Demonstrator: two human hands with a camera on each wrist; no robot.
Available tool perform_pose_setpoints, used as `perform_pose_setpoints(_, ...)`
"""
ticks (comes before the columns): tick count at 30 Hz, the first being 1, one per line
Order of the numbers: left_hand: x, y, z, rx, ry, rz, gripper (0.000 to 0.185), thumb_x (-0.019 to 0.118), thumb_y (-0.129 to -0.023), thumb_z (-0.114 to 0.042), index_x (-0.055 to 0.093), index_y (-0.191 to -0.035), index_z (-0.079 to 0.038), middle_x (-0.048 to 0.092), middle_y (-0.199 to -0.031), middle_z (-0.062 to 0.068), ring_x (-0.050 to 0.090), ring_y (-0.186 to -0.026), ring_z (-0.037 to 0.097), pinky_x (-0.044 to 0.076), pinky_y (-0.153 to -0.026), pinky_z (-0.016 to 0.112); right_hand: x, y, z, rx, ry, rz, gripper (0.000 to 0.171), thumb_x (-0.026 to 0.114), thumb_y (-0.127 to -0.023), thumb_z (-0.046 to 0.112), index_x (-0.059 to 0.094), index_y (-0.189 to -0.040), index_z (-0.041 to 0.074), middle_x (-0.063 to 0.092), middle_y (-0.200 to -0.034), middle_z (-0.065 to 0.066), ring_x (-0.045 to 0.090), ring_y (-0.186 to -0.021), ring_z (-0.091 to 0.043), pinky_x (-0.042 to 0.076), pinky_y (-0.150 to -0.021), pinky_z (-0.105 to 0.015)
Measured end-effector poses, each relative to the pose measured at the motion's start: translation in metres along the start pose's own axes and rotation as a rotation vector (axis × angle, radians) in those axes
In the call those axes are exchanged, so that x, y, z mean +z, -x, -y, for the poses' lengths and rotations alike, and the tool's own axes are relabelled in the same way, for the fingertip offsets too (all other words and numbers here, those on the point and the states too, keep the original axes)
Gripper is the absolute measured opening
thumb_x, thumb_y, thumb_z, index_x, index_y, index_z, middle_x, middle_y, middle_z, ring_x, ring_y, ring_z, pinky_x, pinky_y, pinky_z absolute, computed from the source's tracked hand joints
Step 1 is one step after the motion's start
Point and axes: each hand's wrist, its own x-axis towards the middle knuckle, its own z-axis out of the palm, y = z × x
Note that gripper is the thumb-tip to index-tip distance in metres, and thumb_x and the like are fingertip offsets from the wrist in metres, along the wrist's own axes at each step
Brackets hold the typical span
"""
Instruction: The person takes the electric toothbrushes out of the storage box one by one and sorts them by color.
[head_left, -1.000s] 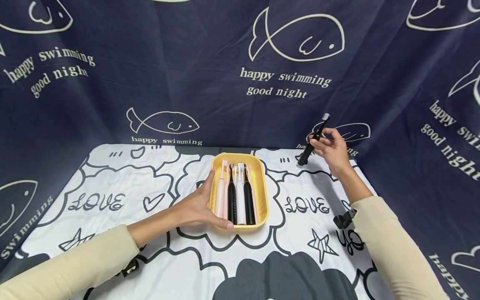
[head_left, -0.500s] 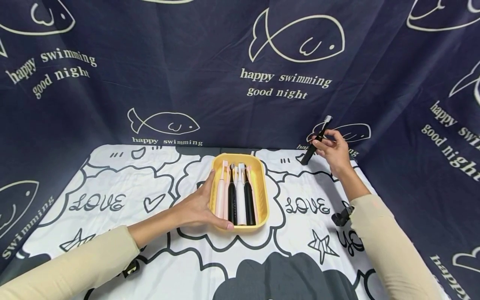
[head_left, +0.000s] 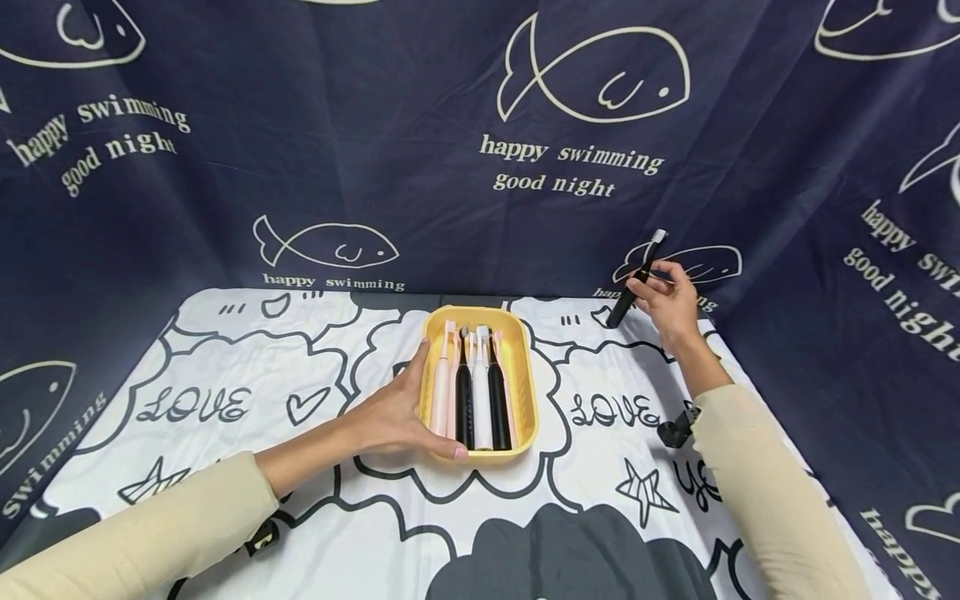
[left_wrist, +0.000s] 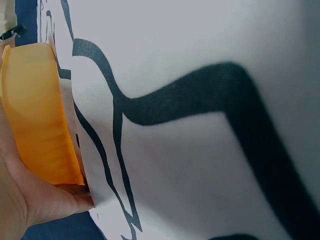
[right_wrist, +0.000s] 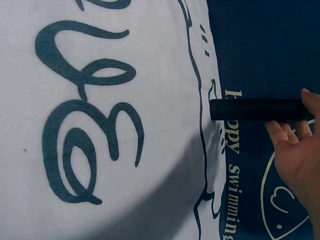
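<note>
Broadly, a navy fish-print backdrop (head_left: 480, 125) rises behind a white cartoon-print cloth (head_left: 247, 392) covering the table. At the cloth's centre sits a yellow tray (head_left: 527, 392) holding a row of toothbrushes (head_left: 474, 392) in pink, black and white, lying side by side with heads toward 12 o'clock. The left hand (head_left: 390, 417) grips the tray's 9 o'clock wall, thumb curled over its near corner and fingers along the rim. At about 2 o'clock from the tray, well apart from it, the right hand (head_left: 670, 302) pinches a black toothbrush (head_left: 633, 279) near mid-handle; the brush is tilted, bristle head up toward the backdrop, base hanging just above the cloth's far edge. Judged risks: the fingertip pinch on a smooth handle may let the brush pivot or slip; its head could snag the hanging fabric; a tug by the left hand could jostle the row.
</note>
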Motion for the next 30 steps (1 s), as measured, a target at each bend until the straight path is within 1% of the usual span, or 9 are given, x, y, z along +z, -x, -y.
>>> perform_pose_setpoints(4,0.0,0.0,0.002,0.016,0.022,-0.009,0.178,0.108,-0.061,-0.066,-0.013,-0.181,-0.014,0.012,-0.19,0.021,0.04,-0.166,0.041,0.038,-0.134,0.062,0.003,0.0,-0.005,0.018,0.107,-0.016,0.038,0.079,-0.1,-0.008,0.063,-0.122,0.018,0.081,-0.089,0.015,0.076,-0.085,0.004,0.063,-0.078,-0.015)
perform_pose_setpoints(7,-0.001,0.0,0.002,0.009,0.017,-0.006,0.178,0.107,-0.061,-0.066,-0.013,-0.182,-0.015,0.014,-0.19,0.021,0.041,-0.166,0.041,0.038,-0.134,0.062,0.003,0.001,-0.01,0.046,0.263,-0.034,0.037,0.08,-0.101,0.0,0.063,-0.128,0.019,0.076,-0.086,0.023,0.072,-0.083,0.007,0.061,-0.079,-0.011)
perform_pose_setpoints(9,-0.001,0.0,0.002,0.0,0.005,-0.003,0.178,0.107,-0.061,-0.068,-0.013,-0.182,-0.016,0.016,-0.189,0.022,0.041,-0.166,0.041,0.038,-0.134,0.062,0.003,0.003,-0.013,0.06,0.351,-0.043,0.036,0.081,-0.102,0.005,0.065,-0.132,0.017,0.074,-0.086,0.027,0.07,-0.084,0.009,0.06,-0.079,-0.01)
perform_pose_setpoints(11,-0.001,0.0,0.001,-0.011,-0.009,0.0,0.178,0.106,-0.061,-0.069,-0.013,-0.182,-0.016,0.018,-0.189,0.023,0.041,-0.166,0.042,0.038,-0.134,0.062,0.003,0.004,-0.016,0.066,0.403,-0.047,0.035,0.081,-0.103,0.007,0.066,-0.134,0.013,0.072,-0.086,0.03,0.07,-0.084,0.011,0.06,-0.08,-0.011)
perform_pose_setpoints(14,-0.001,0.0,0.0,-0.021,-0.01,0.006,0.178,0.107,-0.061,-0.069,-0.012,-0.182,-0.017,0.018,-0.189,0.023,0.04,-0.167,0.042,0.037,-0.135,0.062,0.003,0.005,-0.02,0.07,0.398,-0.034,0.035,0.08,-0.102,0.005,0.066,-0.134,0.006,0.073,-0.086,0.029,0.071,-0.084,0.012,0.062,-0.084,-0.013)
perform_pose_setpoints(17,-0.001,0.001,0.0,-0.034,-0.021,0.008,0.178,0.106,-0.06,-0.071,-0.013,-0.182,-0.018,0.019,-0.188,0.023,0.042,-0.166,0.042,0.038,-0.134,0.062,0.003,0.007,-0.022,0.073,0.381,-0.024,0.035,0.08,-0.102,0.004,0.065,-0.133,0.006,0.073,-0.086,0.027,0.073,-0.083,0.012,0.063,-0.086,-0.014)
perform_pose_setpoints(22,-0.001,0.001,0.0,-0.029,-0.024,0.004,0.179,0.106,-0.06,-0.071,-0.014,-0.182,-0.018,0.019,-0.188,0.022,0.043,-0.165,0.041,0.039,-0.134,0.062,0.001,0.008,-0.024,0.076,0.442,-0.008,0.038,0.082,-0.102,0.01,0.064,-0.135,0.004,0.071,-0.088,0.029,0.071,-0.085,0.011,0.063,-0.088,-0.015)
perform_pose_setpoints(26,-0.001,0.001,0.0,-0.022,-0.022,0.005,0.178,0.106,-0.061,-0.07,-0.014,-0.182,-0.017,0.02,-0.188,0.024,0.041,-0.166,0.042,0.038,-0.134,0.062,0.0,0.011,-0.022,0.105,0.503,-0.003,0.049,0.084,-0.102,0.016,0.06,-0.141,0.0,0.068,-0.096,0.024,0.069,-0.087,0.009,0.063,-0.088,-0.016)
perform_pose_setpoints(30,-0.002,0.001,-0.001,-0.017,-0.017,0.004,0.178,0.106,-0.061,-0.07,-0.014,-0.182,-0.016,0.017,-0.189,0.022,0.041,-0.166,0.043,0.038,-0.134,0.062,-0.001,0.013,-0.021,0.14,0.523,0.009,0.062,0.085,-0.101,0.02,0.056,-0.151,-0.002,0.066,-0.106,0.015,0.068,-0.089,0.007,0.063,-0.087,-0.015)
